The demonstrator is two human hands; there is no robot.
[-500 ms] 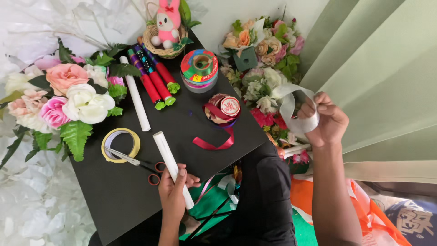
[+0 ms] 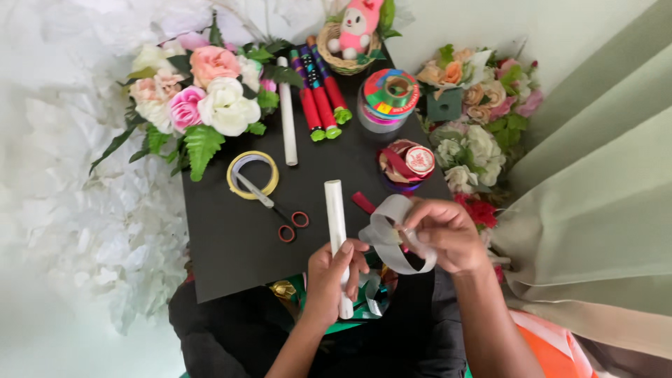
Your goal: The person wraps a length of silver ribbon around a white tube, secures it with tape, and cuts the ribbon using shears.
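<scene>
My left hand (image 2: 334,274) has its fingers wrapped around a white tube (image 2: 335,217) at the counter's (image 2: 224,238) near edge; my right hand (image 2: 448,234) fingers pinch a grey ribbon (image 2: 385,234) loop just beside it.

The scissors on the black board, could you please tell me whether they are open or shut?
Shut: the scissors lie flat on the black board, blades together across the yellow tape roll, red handle rings side by side.

Bright, even daylight, soft shadows (edges slightly washed out), everything reasonably sharp.
</scene>
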